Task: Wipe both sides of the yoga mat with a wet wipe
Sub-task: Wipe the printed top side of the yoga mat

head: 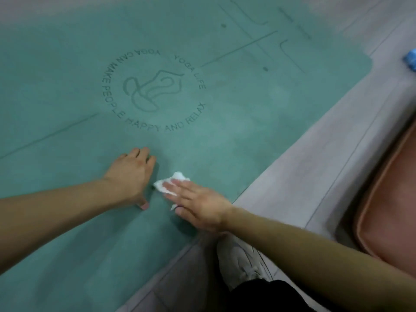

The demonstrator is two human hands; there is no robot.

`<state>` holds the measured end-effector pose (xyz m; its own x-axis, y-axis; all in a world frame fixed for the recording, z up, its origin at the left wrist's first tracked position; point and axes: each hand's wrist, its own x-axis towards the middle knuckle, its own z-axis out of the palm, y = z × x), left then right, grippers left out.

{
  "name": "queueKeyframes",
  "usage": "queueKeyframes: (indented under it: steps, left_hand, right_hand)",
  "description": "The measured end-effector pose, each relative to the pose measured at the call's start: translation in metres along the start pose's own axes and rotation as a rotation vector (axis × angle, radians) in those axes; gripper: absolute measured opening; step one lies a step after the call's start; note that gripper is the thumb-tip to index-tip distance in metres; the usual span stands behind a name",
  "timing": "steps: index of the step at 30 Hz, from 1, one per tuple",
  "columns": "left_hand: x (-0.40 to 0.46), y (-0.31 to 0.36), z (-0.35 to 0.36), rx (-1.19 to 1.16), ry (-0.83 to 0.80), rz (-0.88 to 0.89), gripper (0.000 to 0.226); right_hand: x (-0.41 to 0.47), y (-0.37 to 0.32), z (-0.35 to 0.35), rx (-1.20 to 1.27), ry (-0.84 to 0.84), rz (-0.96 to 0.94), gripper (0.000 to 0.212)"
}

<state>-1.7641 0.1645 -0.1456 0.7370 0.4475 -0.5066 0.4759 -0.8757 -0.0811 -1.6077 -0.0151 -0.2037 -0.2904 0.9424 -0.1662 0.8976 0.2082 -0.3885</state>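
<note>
A teal yoga mat [202,97] lies flat on the floor, printed side up, with a round logo and lettering near its middle. My right hand [198,206] presses a crumpled white wet wipe [172,182] onto the mat with straight fingers, near the mat's right edge. Just to the left of the wipe, my left hand [132,176] rests on the mat with its fingers spread and slightly bent, holding nothing.
Grey wooden floor [315,165] borders the mat on the right. A pink cushion-like object [391,210] lies at the right edge. A small blue object [410,58] sits at the far right. My white shoe [240,260] stands on the floor beside the mat.
</note>
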Motion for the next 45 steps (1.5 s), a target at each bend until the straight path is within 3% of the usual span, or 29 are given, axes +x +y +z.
queueKeyframes:
  steps: [2, 4, 6, 8, 12, 14, 16, 19, 21, 22, 24, 26, 28, 29, 31, 34, 36, 39, 41, 42, 43, 45]
  left_hand:
    - [0.002, 0.003, -0.004, 0.033, -0.027, 0.015, 0.114]
    - [0.0, 0.004, -0.004, 0.038, -0.034, 0.0, 0.117]
    - [-0.001, 0.004, -0.004, 0.047, -0.032, -0.012, 0.119]
    - [0.001, 0.006, -0.004, 0.051, -0.033, -0.009, 0.12]
    - [0.004, 0.005, 0.001, 0.077, -0.025, -0.013, 0.121]
    - [0.004, 0.006, 0.002, 0.082, -0.015, -0.009, 0.121]
    - [0.004, 0.005, 0.003, 0.082, -0.023, -0.001, 0.119]
    - [0.0, 0.005, 0.005, 0.094, -0.026, -0.004, 0.117]
    - [-0.001, 0.008, 0.002, 0.115, -0.046, -0.019, 0.115]
    - [0.0, 0.011, 0.0, 0.127, -0.061, -0.034, 0.114]
    - [0.001, 0.018, -0.006, 0.163, -0.093, -0.06, 0.114]
    - [0.005, 0.025, -0.012, 0.195, -0.133, -0.085, 0.116]
    - [0.009, 0.033, -0.017, 0.205, -0.176, -0.116, 0.12]
    - [0.011, 0.036, -0.02, 0.213, -0.195, -0.133, 0.12]
    - [0.014, 0.041, -0.023, 0.222, -0.218, -0.156, 0.117]
    - [0.017, 0.048, -0.03, 0.227, -0.204, -0.16, 0.097]
    - [0.023, 0.055, -0.037, 0.219, -0.16, -0.124, 0.08]
    - [0.037, 0.065, -0.05, 0.221, -0.044, -0.041, 0.068]
    - [0.051, 0.068, -0.058, 0.203, -0.033, -0.008, 0.07]
    - [0.058, 0.07, -0.063, 0.193, -0.034, -0.002, 0.074]
    - [0.065, 0.07, -0.067, 0.186, -0.037, -0.002, 0.078]
    - [0.08, 0.073, -0.075, 0.158, -0.05, -0.011, 0.084]
  right_hand:
    - [-0.014, 0.057, -0.028, -0.033, 0.08, 0.332, 0.064]
    - [-0.042, 0.111, -0.056, 0.02, 0.094, 0.825, 0.07]
    - [-0.057, 0.126, -0.062, 0.076, 0.101, 1.067, 0.08]
    - [-0.042, 0.083, -0.043, 0.073, 0.113, 0.954, 0.086]
    - [-0.022, -0.038, 0.021, 0.07, -0.02, 0.139, 0.077]
    - [-0.039, -0.021, 0.019, -0.006, 0.004, 0.009, 0.065]
    - [-0.057, 0.03, -0.003, -0.039, 0.11, 0.265, 0.06]
    - [-0.091, 0.098, -0.035, 0.014, 0.173, 0.852, 0.066]
    - [-0.093, 0.092, -0.032, 0.062, 0.214, 0.973, 0.075]
    - [-0.087, 0.069, -0.022, 0.066, 0.234, 0.908, 0.078]
    - [-0.071, 0.009, 0.007, 0.143, 0.235, 0.602, 0.078]
    - [-0.067, -0.035, 0.028, 0.196, 0.107, 0.267, 0.071]
    - [-0.077, -0.015, 0.021, 0.176, 0.072, 0.108, 0.059]
    - [-0.084, 0.01, 0.011, 0.165, 0.107, 0.173, 0.054]
    - [-0.103, 0.068, -0.015, 0.137, 0.196, 0.519, 0.053]
    - [-0.125, 0.122, -0.044, 0.141, 0.326, 0.955, 0.061]
    - [-0.109, 0.101, -0.033, 0.197, 0.347, 0.872, 0.068]
    - [-0.087, 0.034, 0.005, 0.199, 0.186, 0.288, 0.07]
    - [-0.094, 0.043, 0.012, 0.147, 0.095, 0.003, 0.061]
    - [-0.102, 0.068, 0.006, 0.115, 0.129, -0.008, 0.056]
    - [-0.113, 0.097, -0.004, 0.085, 0.194, 0.108, 0.053]
    - [-0.142, 0.158, -0.029, 0.066, 0.36, 0.552, 0.052]
